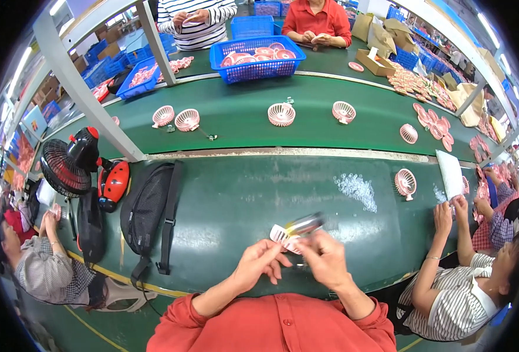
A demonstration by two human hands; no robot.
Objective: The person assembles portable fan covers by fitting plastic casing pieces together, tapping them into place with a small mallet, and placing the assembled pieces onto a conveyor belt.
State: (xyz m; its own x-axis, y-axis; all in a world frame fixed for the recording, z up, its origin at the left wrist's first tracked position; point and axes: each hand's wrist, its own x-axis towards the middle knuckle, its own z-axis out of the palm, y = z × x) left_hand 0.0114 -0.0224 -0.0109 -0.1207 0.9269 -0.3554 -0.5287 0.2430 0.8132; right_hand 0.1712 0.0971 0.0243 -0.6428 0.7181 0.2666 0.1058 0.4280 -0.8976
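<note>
In front of my red shirt, my left hand (261, 259) pinches a pink slotted fan housing (284, 239), seen from the side. My right hand (326, 258) is closed close beside it, around a short black and yellow tool (305, 224) smeared by motion. That tool's exact kind cannot be made out, and its lower end is hidden by my fingers. To the right lies a scatter of small clear plastic pieces (356, 190) on the green table. Beyond them is another pink fan housing (405, 183).
A black bag (149, 208) and a black fan (67, 167) lie at left. Beyond a ledge, pink housings (281, 114) sit on a green belt. A blue basket (258, 58) of pink parts stands farther back. Co-workers (456, 281) sit right, left and opposite.
</note>
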